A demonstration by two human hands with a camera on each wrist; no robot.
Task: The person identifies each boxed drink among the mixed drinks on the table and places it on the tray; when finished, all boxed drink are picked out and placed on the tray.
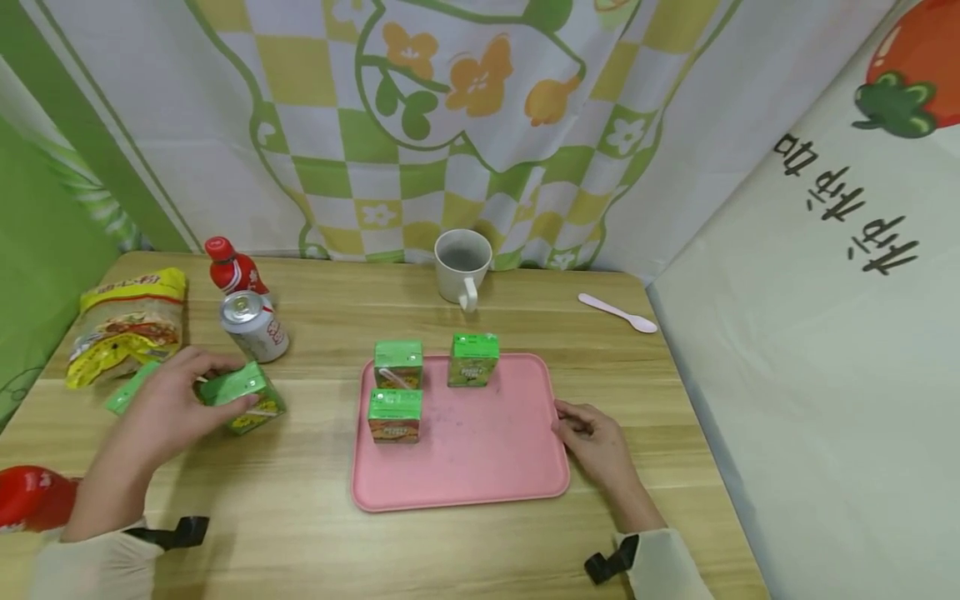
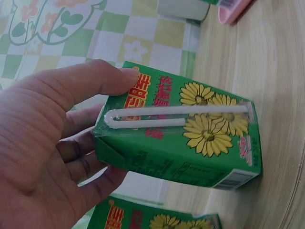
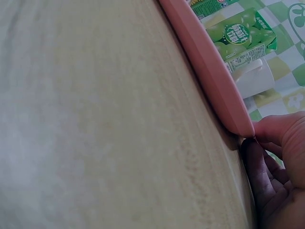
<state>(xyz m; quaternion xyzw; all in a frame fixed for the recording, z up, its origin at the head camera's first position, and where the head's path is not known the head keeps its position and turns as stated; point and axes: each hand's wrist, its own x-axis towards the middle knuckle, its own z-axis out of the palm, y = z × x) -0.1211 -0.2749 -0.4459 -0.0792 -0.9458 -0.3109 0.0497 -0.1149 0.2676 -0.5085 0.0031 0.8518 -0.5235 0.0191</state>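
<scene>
My left hand (image 1: 168,400) grips a green drink carton (image 2: 176,124) with yellow flowers and a white bent straw on its side. Thumb and fingers clasp the carton's top end, and it stands tilted at the table's left. Partly behind that hand is a second green carton (image 1: 131,389), also with yellow flowers in the left wrist view. My right hand (image 1: 600,450) pinches the right rim of a pink tray (image 1: 480,467). On the tray stand three more cartons: one at the back left (image 1: 398,358), one in front of it (image 1: 395,417), one at the back middle (image 1: 472,362).
Behind the left hand are a yellow bag (image 1: 135,312), a silver can (image 1: 255,329) and a red-capped bottle (image 1: 232,271). A white mug (image 1: 461,262) and a pink spoon (image 1: 618,313) lie beyond the tray. Another red bottle (image 1: 33,498) is at the left edge, by the forearm.
</scene>
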